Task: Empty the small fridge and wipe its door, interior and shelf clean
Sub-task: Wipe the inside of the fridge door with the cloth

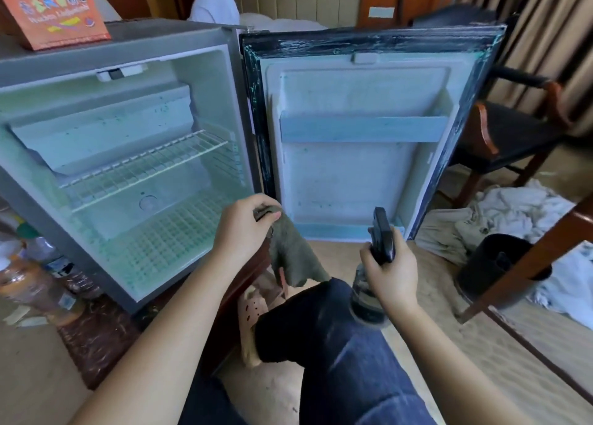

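Fingers of the left hand (244,229) were pinched together on one corner of a soft grey-green cloth (295,258), which hung limp before the lower hinge-side corner of the open white-lined fridge door (353,174). The right hand (393,274) was curled around the neck of a clear spray bottle with a black trigger (382,238). The small grey fridge (128,46) stood empty, with its white wire shelf (150,165) inside. The cloth seemed light and floppy, so bunching it in the palm would probably give firmer wiping.

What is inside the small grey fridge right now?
A white wire shelf and, above it, a pale freezer box; no food shows. The box's inside is hidden.
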Tool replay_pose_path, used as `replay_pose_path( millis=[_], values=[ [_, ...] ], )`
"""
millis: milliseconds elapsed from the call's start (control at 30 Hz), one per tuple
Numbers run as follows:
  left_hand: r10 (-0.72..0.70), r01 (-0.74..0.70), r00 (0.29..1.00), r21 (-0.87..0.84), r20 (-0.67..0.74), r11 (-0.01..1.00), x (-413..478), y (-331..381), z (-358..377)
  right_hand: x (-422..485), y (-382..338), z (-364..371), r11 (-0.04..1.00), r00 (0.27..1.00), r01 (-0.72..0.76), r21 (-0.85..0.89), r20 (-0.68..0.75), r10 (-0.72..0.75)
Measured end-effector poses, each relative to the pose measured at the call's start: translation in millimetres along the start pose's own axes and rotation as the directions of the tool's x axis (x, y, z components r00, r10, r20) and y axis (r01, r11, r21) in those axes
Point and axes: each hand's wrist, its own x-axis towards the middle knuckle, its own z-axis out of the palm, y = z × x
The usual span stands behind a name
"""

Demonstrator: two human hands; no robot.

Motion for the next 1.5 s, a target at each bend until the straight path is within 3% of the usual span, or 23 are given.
replay_pose_path(
  millis=[267,400,500,700,800,933,1167,1333,1500],
  values=[
    [0.1,-0.102,0.994,-0.049,-0.036,0.994,10.9,42.7,3.6,32.1,-57.6,-26.7,0.962,0.98,0.197,0.187,-0.009,-0.199],
    [0.095,-0.095,0.995,-0.034,-0.026,0.995,5.0,41.0,5.9,35.6,-45.7,-30.3,0.955,0.987,0.137,0.261,-0.123,-0.108],
    [0.075,-0.075,0.997,-0.017,-0.021,0.997,0.9,29.4,8.9,27.8,-16.7,-37.9,0.981,0.986,0.084,0.175,-0.157,-0.057],
    [0.039,-0.039,0.999,0.043,-0.007,0.998,-12.0,10.0,16.1,-3.2,74.9,-29.7,0.987,0.997,-0.064,-0.151,0.043,0.071],
    [0.005,-0.004,1.0,0.084,-0.006,0.996,-19.5,2.0,12.6,-20.3,108.5,-14.8,0.97,0.973,-0.131,-0.207,0.161,0.166],
    [-0.053,0.057,0.998,0.116,-0.041,0.992,-26.4,-11.6,-1.1,-33.0,113.6,6.6,0.96,0.943,-0.103,-0.262,0.28,0.178],
    [-0.122,0.163,0.978,0.255,-0.169,0.953,-47.7,-34.3,-60.6,-25.7,45.3,42.5,0.99,0.911,0.116,-0.078,0.405,-0.075],
    [-0.031,0.18,0.935,0.397,-0.354,0.9,-54.7,-48.9,-148.3,-17.4,-43.7,87.1,0.907,0.801,0.418,0.05,0.451,-0.394],
    [0.118,0.213,0.85,0.539,-0.513,0.815,-51.8,-53.9,-227.1,-23.3,-108.0,147.7,0.917,0.782,0.272,0.292,0.488,-0.387]
  ],
)
